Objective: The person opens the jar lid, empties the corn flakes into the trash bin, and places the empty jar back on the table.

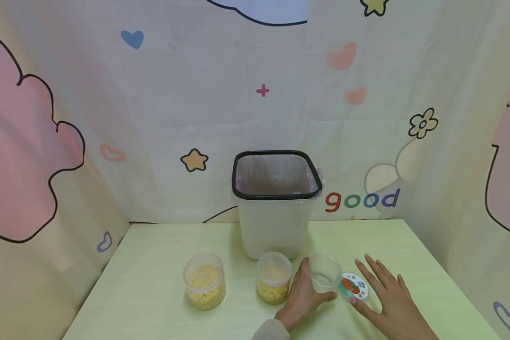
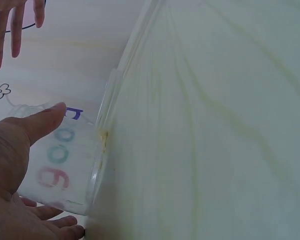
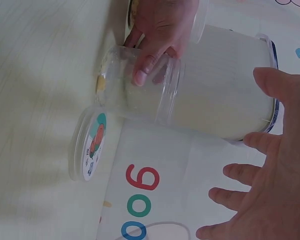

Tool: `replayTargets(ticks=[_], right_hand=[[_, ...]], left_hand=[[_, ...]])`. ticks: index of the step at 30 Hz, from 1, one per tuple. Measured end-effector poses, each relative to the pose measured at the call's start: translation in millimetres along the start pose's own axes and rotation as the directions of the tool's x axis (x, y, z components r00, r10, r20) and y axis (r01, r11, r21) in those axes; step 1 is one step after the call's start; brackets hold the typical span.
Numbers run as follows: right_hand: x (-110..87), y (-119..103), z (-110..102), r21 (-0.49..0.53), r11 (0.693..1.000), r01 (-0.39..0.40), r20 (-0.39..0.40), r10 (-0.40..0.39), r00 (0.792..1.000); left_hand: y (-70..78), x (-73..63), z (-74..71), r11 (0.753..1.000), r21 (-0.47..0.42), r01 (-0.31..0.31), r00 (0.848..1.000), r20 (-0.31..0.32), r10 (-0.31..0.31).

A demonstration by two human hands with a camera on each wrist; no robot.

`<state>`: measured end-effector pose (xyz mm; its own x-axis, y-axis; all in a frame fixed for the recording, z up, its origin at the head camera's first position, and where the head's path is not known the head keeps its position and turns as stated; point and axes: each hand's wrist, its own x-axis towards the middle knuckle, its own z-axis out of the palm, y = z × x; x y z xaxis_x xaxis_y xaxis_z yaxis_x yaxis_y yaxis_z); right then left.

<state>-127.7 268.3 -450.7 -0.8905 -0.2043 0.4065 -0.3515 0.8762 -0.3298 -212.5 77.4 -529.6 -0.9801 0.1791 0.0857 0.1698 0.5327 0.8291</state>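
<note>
My left hand (image 1: 301, 293) holds a clear plastic jar (image 1: 324, 273) from its left side, fingers behind it and thumb in front. The jar stands upright on the table, see-through, with a small yellowish bit near its base in the right wrist view. Just right of the jar lies a round lid (image 1: 355, 286) with a white label and a red and green picture. My right hand (image 1: 393, 298) hovers beside the lid, fingers spread and holding nothing. Left of my left hand stands a jar of yellow crumbly pieces (image 1: 274, 278).
A larger jar (image 1: 206, 282) of similar yellow pieces stands farther left. Behind the jars is a white bin (image 1: 274, 226) with a black rim and a clear liner. A printed cloth (image 1: 174, 94) hangs along the table's back edge.
</note>
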Motion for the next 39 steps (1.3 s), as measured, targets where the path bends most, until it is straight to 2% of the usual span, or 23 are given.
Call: replayTargets(ticks=[6,15,25,32,39], right_hand=[[0.0,-2,-1,0.007,1.000,0.019,-0.015,-0.019,1.000],[0.5,-5,-5,-0.004,1.000,0.019,-0.022,-0.019,1.000],[2.2,-7,-8,-0.020,0.998,0.056,-0.057,-0.057,0.997],[4.2,-10,-10,-0.014,0.998,0.065,-0.058,-0.066,0.996],[10.3,-16,-13,0.002,0.998,0.067,-0.051,-0.067,0.996]], left_hand=[[1.3,-0.8,-2.1,1.000,-0.020,0.010,1.000,0.001,-0.010],[12.4,-3.7,-10.0,0.999,0.034,-0.029,0.999,-0.019,0.029],[33.5,-6.3,-26.2,0.991,0.039,-0.125,0.990,-0.056,0.127],[45.9,-9.6,-39.5,0.986,0.036,-0.163,0.984,-0.064,0.165],[51.5,-14.9,-55.5,0.966,0.085,-0.243,0.965,-0.085,0.250]])
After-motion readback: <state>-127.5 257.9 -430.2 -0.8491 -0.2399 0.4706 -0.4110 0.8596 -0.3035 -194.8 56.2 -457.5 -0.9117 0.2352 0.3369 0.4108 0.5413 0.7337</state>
